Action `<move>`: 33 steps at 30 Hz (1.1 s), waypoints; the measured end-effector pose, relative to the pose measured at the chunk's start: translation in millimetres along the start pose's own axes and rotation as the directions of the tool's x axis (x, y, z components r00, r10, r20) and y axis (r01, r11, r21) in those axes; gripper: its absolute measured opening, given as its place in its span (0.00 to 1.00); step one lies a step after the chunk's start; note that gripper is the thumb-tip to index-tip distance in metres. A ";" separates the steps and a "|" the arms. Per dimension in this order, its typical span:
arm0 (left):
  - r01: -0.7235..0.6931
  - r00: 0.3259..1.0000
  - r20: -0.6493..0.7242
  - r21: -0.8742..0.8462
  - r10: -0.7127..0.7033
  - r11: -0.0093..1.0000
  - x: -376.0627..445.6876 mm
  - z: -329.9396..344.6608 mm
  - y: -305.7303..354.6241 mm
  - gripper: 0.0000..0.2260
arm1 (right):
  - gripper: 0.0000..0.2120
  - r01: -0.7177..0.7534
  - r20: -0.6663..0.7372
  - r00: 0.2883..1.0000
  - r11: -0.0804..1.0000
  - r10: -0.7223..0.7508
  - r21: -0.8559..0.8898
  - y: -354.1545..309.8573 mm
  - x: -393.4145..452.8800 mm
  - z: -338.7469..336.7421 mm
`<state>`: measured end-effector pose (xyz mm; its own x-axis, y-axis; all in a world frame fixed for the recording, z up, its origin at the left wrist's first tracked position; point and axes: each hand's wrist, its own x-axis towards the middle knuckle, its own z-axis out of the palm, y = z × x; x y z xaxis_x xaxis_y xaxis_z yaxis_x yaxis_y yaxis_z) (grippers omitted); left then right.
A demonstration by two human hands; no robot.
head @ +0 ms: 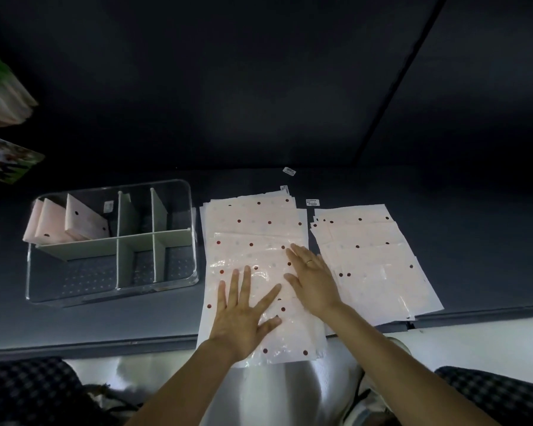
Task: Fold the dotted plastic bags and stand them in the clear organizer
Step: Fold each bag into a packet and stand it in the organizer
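Both hands, left hand (243,318) and right hand (313,281), press flat with fingers spread wide on the pale pink dotted plastic bag (253,259); clear rectangular organizer (111,290) at 9 o'clock.

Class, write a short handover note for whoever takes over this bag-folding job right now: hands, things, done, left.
Left hand and right hand: both flat, fingers straight, pressing the top bag of the middle stack.
Second stack lies flat to the right.
Done: three folded bags stand in the clear organizer, far-left compartment.
Left: fold both stacks and stand them in.
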<state>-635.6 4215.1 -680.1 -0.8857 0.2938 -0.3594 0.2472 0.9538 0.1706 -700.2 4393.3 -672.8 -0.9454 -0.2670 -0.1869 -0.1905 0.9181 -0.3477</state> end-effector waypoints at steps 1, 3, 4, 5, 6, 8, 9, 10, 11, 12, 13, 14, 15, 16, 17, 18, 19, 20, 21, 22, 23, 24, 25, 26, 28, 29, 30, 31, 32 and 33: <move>-0.004 1.000 0.002 0.004 0.004 1.000 -0.2 -1.0 -0.9 0.29 | 0.26 -0.004 -0.006 1.000 1.000 0.004 -0.021 0.4 2.3 -5.4; -0.013 1.000 0.012 0.010 0.012 1.000 0.0 -3.0 -2.2 0.28 | 0.27 -0.034 0.026 0.999 0.999 0.035 -0.022 -1.4 11.8 -18.1; -0.016 1.000 0.019 0.005 0.016 1.000 0.3 -3.9 -2.5 0.28 | 0.26 -0.056 0.062 0.996 0.998 0.058 -0.023 -2.7 17.9 -24.7; -0.020 0.999 0.027 -0.008 0.020 1.000 1.1 -5.0 -3.2 0.28 | 0.25 -0.072 0.105 0.992 0.997 0.076 -0.039 -4.4 24.2 -31.2; -0.025 0.999 0.033 -0.027 0.026 0.999 1.9 -6.2 -4.2 0.28 | 0.24 -0.075 0.151 0.985 0.995 0.085 -0.068 -6.4 29.9 -36.8; -0.042 0.998 0.045 -0.062 0.044 0.997 3.5 -9.1 -7.5 0.28 | 0.21 -0.050 0.232 0.969 0.990 0.080 -0.131 -9.5 38.8 -43.7; -0.052 0.997 0.051 -0.076 0.056 0.996 3.9 -10.6 -9.3 0.27 | 0.20 -0.033 0.265 0.962 0.988 0.072 -0.148 -10.8 41.2 -45.3; -0.062 0.996 0.056 -0.092 0.067 0.994 4.3 -11.9 -10.8 0.27 | 0.19 -0.015 0.293 0.954 0.988 0.060 -0.153 -12.2 42.4 -46.2; -0.069 0.995 0.062 -0.105 0.075 0.992 4.5 -13.4 -11.9 0.27 | 0.18 0.003 0.315 0.948 0.989 0.044 -0.148 -13.5 42.7 -47.0; -0.076 0.994 0.065 -0.114 0.084 0.991 4.8 -14.9 -12.6 0.26 | 0.17 0.018 0.331 0.943 0.990 0.028 -0.137 -14.2 42.4 -47.4; -0.083 0.994 0.067 -0.120 0.092 0.989 5.1 -16.4 -13.1 0.26 | 0.16 0.025 0.343 0.939 0.993 0.017 -0.118 -14.4 41.2 -47.9; -0.088 0.993 0.061 -0.128 0.097 0.988 5.6 -17.8 -13.5 0.25 | 0.15 0.020 0.355 0.935 0.996 0.012 -0.089 -14.5 39.0 -48.9; -0.091 0.994 0.045 -0.139 0.098 0.986 5.6 -19.5 -14.0 0.25 | 0.13 0.003 0.366 0.931 0.999 0.015 -0.049 -14.5 36.0 -50.2; -0.094 0.995 0.015 -0.151 0.098 0.984 5.0 -21.1 -14.6 0.25 | 0.12 -0.021 0.380 0.925 1.000 0.022 -0.008 -14.6 32.8 -51.7; -0.101 0.995 -0.032 -0.157 0.098 0.982 3.9 -22.7 -15.3 0.25 | 0.11 -0.051 0.395 0.918 0.998 0.036 0.028 -15.2 29.4 -54.0; -0.111 0.991 -0.090 -0.154 0.098 0.982 2.2 -23.9 -16.0 0.26 | 0.13 -0.089 0.404 0.913 0.994 0.057 0.060 -16.2 26.6 -56.2; -0.120 0.984 -0.147 -0.141 0.099 0.983 -0.1 -24.7 -16.3 0.27 | 0.15 -0.141 0.411 0.907 0.985 0.090 0.097 -17.4 23.3 -58.1; -0.127 0.977 -0.190 -0.126 0.102 0.984 -3.0 -25.4 -16.1 0.29 | 0.16 -0.205 0.420 0.898 0.969 0.129 0.140 -18.3 20.3 -58.4; -0.135 0.971 -0.211 -0.113 0.109 0.984 -6.6 -25.7 -15.5 0.30 | 0.17 -0.287 0.440 0.880 0.937 0.177 0.197 -20.0 15.2 -58.8; -0.143 0.970 -0.215 -0.107 0.118 0.984 -10.3 -24.8 -14.8 0.31 | 0.18 -0.380 0.479 0.849 0.887 0.222 0.264 -21.4 9.5 -58.1; -0.151 0.970 -0.207 -0.107 0.126 0.983 -14.1 -22.1 -14.0 0.32 | 0.19 -0.490 0.540 0.802 0.797 0.255 0.352 -22.9 2.5 -56.8; -0.161 0.970 -0.203 -0.115 0.135 0.980 -17.5 -18.9 -13.3 0.33 | 0.19 -0.604 0.609 0.746 0.656 0.268 0.452 -24.8 -5.6 -54.3; -0.171 0.968 -0.208 -0.135 0.140 0.976 -20.5 -16.6 -12.8 0.33 | 0.18 -0.700 0.674 0.689 0.485 0.267 0.524 -27.8 -14.3 -51.3; -0.172 0.966 -0.221 -0.164 0.134 0.971 -24.8 -14.9 -12.4 0.31 | 0.15 -0.758 0.726 0.643 0.341 0.243 0.556 -30.9 -21.9 -46.4; -0.179 0.952 -0.284 -0.207 0.116 0.962 -30.3 -15.7 -9.6 0.26 | 0.08 -0.799 0.780 0.600 0.193 0.180 0.570 -32.1 -33.4 -37.6; -0.181 0.939 -0.327 -0.215 0.104 0.960 -32.3 -15.7 -8.3 0.22 | 0.05 -0.806 0.792 0.591 0.153 0.151 0.572 -33.2 -38.0 -33.4; -0.184 0.924 -0.372 -0.215 0.094 0.959 -33.2 -15.2 -7.5 0.18 | 0.04 -0.807 0.795 0.590 0.139 0.141 0.574 -34.8 -40.2 -30.5; -0.182 0.911 -0.403 -0.219 0.081 0.959 -33.7 -15.5 -6.3 0.14 | 0.05 -0.796 0.780 0.605 0.169 0.163 0.582 -35.2 -41.6 -29.4; -0.166 0.912 -0.405 -0.234 0.059 0.958 -33.6 -16.2 -5.7 0.11 | 0.07 -0.764 0.734 0.642 0.254 0.221 0.593 -33.0 -41.5 -27.7; -0.139 0.912 -0.408 -0.244 0.029 0.960 -33.0 -16.1 -6.1 0.10 | 0.08 -0.693 0.636 0.716 0.401 0.288 0.599 -29.1 -40.5 -26.6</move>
<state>-614.1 4198.6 -654.5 -0.9615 0.2699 0.0515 0.2647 0.8593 0.4377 -663.4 4385.2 -630.6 -0.5638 -0.1132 -0.8181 0.7374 0.3772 -0.5604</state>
